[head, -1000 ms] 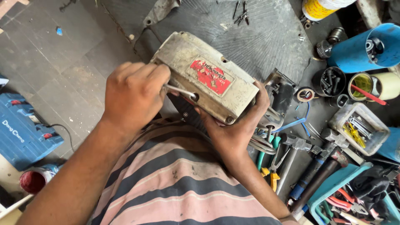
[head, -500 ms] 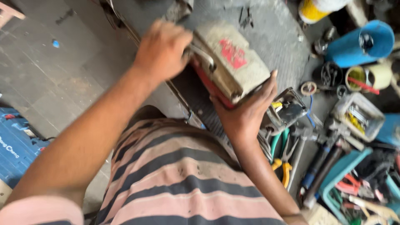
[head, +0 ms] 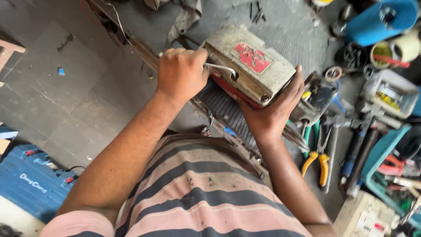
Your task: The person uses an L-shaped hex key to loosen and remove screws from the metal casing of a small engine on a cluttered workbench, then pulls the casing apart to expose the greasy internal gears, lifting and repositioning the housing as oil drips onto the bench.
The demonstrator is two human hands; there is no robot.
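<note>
A worn grey metal housing (head: 245,66) with a red label on top lies tilted on the ribbed workbench (head: 289,26). My left hand (head: 182,74) is closed around a bent metal key (head: 221,68) whose tip sits in a hole on the housing's near side. Cupping the housing's lower right corner from below is my right hand (head: 274,112), which steadies it. A red edge shows under the housing beside my left thumb.
Pliers with yellow handles (head: 316,162), screwdrivers and other tools lie at the right. A blue cylinder (head: 379,19), a clear parts box (head: 388,92) and a teal tray (head: 386,175) stand further right. A blue case (head: 30,184) rests on the floor at left.
The view has swung and the housing now sits higher and more central. My left hand has stayed on the bent key, turning it; my right hand keeps its hold at the corner.
</note>
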